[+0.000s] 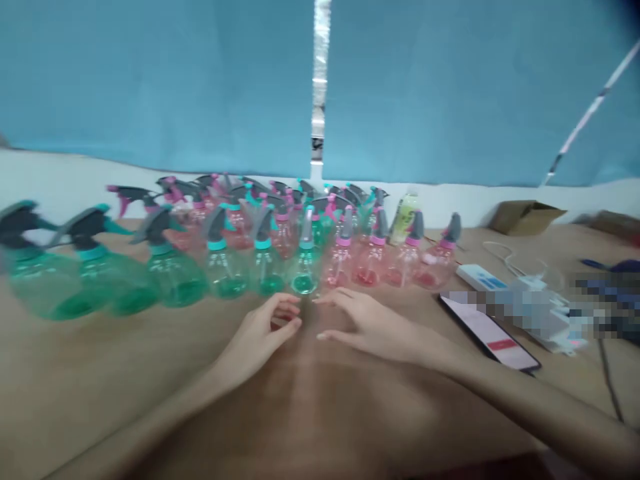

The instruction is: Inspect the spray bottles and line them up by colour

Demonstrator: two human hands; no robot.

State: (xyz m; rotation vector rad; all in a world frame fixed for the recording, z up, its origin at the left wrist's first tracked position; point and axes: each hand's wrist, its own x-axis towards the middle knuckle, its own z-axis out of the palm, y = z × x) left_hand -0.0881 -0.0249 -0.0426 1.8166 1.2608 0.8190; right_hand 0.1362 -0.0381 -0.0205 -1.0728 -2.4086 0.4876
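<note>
My left hand (pixel 263 333) hovers low over the brown table with fingers curved and thumb apart, holding nothing. Facing it, my right hand (pixel 367 325) has its thumb spread from its fingers, also without anything in it. Just beyond the fingertips stands a green spray bottle (pixel 304 270) with a grey trigger head. A pink spray bottle (pixel 339 267) is beside it, nearest my right hand. More green bottles (pixel 176 277) line up to the left, and pink ones (pixel 369 267) to the right, all upright. Further spray bottles crowd behind this front row, partly hidden.
On the right lie a phone (pixel 493 333) with its screen lit and a white power strip (pixel 483 277) with cables. A yellow-green labelled bottle (pixel 403 220) and an open cardboard box (pixel 525 217) stand farther back. Blue sheeting (pixel 200 87) covers the wall.
</note>
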